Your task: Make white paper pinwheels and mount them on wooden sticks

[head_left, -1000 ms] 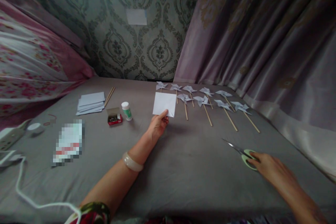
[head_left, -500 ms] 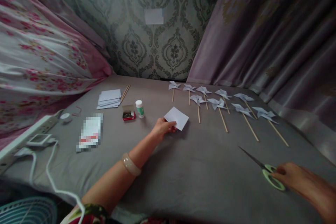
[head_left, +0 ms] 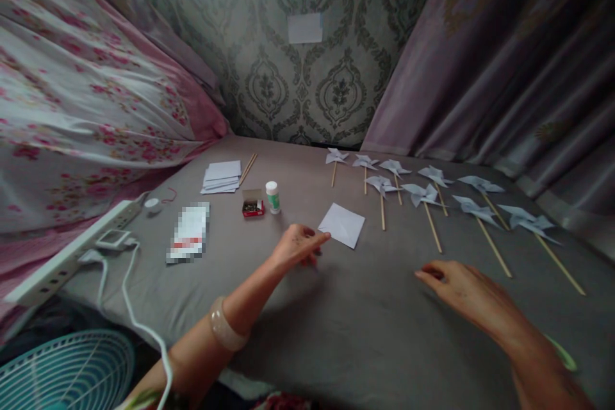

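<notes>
A square of white paper [head_left: 343, 225] with faint crease lines lies flat on the grey cloth. Just to its left is my left hand [head_left: 302, 246], loosely open, its foremost fingertip at the paper's corner; whether it touches cannot be made out. My right hand [head_left: 459, 288] hovers over the cloth to the right of the paper, fingers bent but apart, holding nothing. Behind my right forearm shows a bit of the scissors' pale green handle [head_left: 562, 352]; their blades are hidden. Finished white paper pinwheels [head_left: 421, 195] on wooden sticks lie in rows at the back right.
A glue bottle [head_left: 272, 197] stands beside a small open red box [head_left: 253, 207] of metal bits. Behind them are stacked papers [head_left: 221, 177] and wooden sticks [head_left: 248, 168]. At left lie a blurred packet [head_left: 190, 230], a power strip [head_left: 72, 256] and a white cable [head_left: 144, 327] above a blue fan [head_left: 67, 371].
My left hand has let go of the white paper, which now lies on the cloth. My right hand has released the scissors and moved inward, towards the paper. The view has shifted slightly.
</notes>
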Action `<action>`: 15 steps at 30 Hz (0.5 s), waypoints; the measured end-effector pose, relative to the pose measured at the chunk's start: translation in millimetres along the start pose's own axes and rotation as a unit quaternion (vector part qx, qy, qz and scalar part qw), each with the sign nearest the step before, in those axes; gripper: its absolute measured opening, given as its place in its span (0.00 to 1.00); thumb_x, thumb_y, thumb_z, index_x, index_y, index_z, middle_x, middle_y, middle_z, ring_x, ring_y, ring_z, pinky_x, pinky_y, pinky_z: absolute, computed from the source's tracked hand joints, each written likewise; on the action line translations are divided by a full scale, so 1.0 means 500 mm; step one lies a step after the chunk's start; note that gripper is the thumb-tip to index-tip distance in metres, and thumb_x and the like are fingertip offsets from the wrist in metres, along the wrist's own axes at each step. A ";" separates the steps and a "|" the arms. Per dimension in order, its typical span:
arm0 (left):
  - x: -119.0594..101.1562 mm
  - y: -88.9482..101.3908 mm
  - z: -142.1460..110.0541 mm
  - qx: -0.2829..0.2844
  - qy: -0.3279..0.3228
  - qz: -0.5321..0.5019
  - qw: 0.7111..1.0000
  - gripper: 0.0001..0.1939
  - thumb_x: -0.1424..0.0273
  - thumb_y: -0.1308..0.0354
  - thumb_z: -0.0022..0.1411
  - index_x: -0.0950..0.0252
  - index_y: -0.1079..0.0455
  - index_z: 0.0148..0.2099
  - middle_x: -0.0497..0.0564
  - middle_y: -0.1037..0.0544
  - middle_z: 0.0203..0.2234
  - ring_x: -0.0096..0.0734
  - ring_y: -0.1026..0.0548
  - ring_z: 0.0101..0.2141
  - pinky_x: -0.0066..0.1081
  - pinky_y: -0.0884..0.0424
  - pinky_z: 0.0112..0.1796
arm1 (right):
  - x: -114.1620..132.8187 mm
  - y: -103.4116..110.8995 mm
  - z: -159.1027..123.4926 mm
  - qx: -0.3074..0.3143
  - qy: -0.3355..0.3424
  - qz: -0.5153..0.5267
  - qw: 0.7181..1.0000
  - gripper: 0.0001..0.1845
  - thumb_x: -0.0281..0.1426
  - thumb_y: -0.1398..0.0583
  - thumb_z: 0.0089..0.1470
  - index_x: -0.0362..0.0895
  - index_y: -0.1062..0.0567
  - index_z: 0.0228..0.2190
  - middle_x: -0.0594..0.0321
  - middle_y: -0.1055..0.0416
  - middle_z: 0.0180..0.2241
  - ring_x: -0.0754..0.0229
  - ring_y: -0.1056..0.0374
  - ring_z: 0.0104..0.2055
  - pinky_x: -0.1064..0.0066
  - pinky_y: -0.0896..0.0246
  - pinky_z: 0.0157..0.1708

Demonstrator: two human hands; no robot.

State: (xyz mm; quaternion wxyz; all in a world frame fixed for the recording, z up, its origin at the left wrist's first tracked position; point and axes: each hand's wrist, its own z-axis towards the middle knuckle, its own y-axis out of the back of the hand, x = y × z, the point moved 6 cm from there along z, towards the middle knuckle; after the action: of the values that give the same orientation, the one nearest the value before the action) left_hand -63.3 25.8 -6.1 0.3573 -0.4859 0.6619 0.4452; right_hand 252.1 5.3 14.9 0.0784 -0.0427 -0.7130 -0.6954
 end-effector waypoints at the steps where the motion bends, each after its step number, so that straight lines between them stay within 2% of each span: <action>1: 0.000 0.035 -0.001 -0.052 -0.020 0.044 0.997 0.20 0.54 0.41 0.54 0.69 0.29 0.32 0.52 0.24 0.22 0.27 0.30 0.17 0.28 0.35 0.21 | 0.008 0.001 0.003 0.014 0.005 0.000 1.000 0.15 0.44 0.44 0.52 0.51 0.20 0.29 0.61 0.22 0.28 0.55 0.26 0.31 0.70 0.39 0.27; 2: -0.002 0.079 -0.004 -0.146 -0.045 0.076 0.985 0.20 0.53 0.41 0.54 0.68 0.29 0.32 0.51 0.25 0.22 0.28 0.30 0.19 0.29 0.34 0.23 | 0.017 0.004 0.008 0.020 0.009 0.001 1.000 0.16 0.43 0.45 0.54 0.50 0.20 0.31 0.60 0.22 0.29 0.53 0.26 0.31 0.69 0.39 0.27; 4: -0.012 0.162 -0.016 -0.340 -0.096 0.115 0.928 0.19 0.55 0.39 0.51 0.66 0.31 0.36 0.50 0.26 0.26 0.33 0.26 0.28 0.31 0.31 0.32 | 0.045 0.016 0.021 -0.010 0.009 0.001 1.000 0.17 0.42 0.46 0.56 0.48 0.20 0.33 0.58 0.22 0.31 0.51 0.26 0.33 0.66 0.38 0.29; 6: -0.017 0.213 -0.019 -0.448 -0.126 0.125 0.876 0.21 0.59 0.36 0.48 0.66 0.34 0.41 0.50 0.27 0.31 0.35 0.27 0.35 0.35 0.31 0.39 | 0.099 0.022 0.038 -0.054 0.064 0.038 0.996 0.16 0.37 0.47 0.57 0.47 0.21 0.36 0.58 0.22 0.37 0.52 0.27 0.38 0.65 0.36 0.37; 8: -0.021 0.236 -0.007 -0.480 -0.148 0.129 0.855 0.24 0.63 0.35 0.46 0.65 0.36 0.44 0.52 0.28 0.36 0.36 0.28 0.39 0.36 0.32 0.42 | 0.165 0.015 0.056 -0.081 0.144 0.077 0.983 0.15 0.34 0.47 0.58 0.45 0.21 0.37 0.55 0.23 0.39 0.53 0.29 0.43 0.63 0.37 0.44; 11: -0.020 0.241 0.021 -0.483 -0.143 0.142 0.852 0.25 0.64 0.34 0.45 0.65 0.37 0.44 0.53 0.29 0.38 0.38 0.29 0.41 0.37 0.33 0.44 | 0.254 -0.013 0.079 -0.091 0.240 0.112 0.960 0.16 0.32 0.46 0.58 0.44 0.23 0.44 0.53 0.25 0.46 0.51 0.33 0.51 0.60 0.40 0.51; 13: -0.017 0.234 0.037 -0.472 -0.135 0.151 0.858 0.22 0.65 0.35 0.46 0.64 0.37 0.43 0.53 0.29 0.37 0.39 0.29 0.41 0.38 0.34 0.45 | 0.292 -0.039 0.090 -0.076 0.268 0.104 0.955 0.18 0.30 0.46 0.58 0.44 0.26 0.49 0.52 0.30 0.53 0.51 0.37 0.56 0.57 0.43 0.54; 15: -0.014 0.225 0.048 -0.458 -0.128 0.159 0.865 0.18 0.66 0.37 0.49 0.64 0.36 0.41 0.52 0.28 0.35 0.38 0.28 0.40 0.37 0.34 0.44 | 0.312 -0.065 0.098 -0.048 0.277 0.083 0.956 0.19 0.29 0.47 0.59 0.45 0.28 0.51 0.52 0.33 0.55 0.51 0.40 0.58 0.56 0.45 0.56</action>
State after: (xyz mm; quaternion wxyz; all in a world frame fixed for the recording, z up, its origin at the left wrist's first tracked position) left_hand -168.3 65.4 19.2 0.1007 -0.4220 0.4000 0.8073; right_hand 90.3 46.0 8.8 0.3280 0.0888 -0.6228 -0.7047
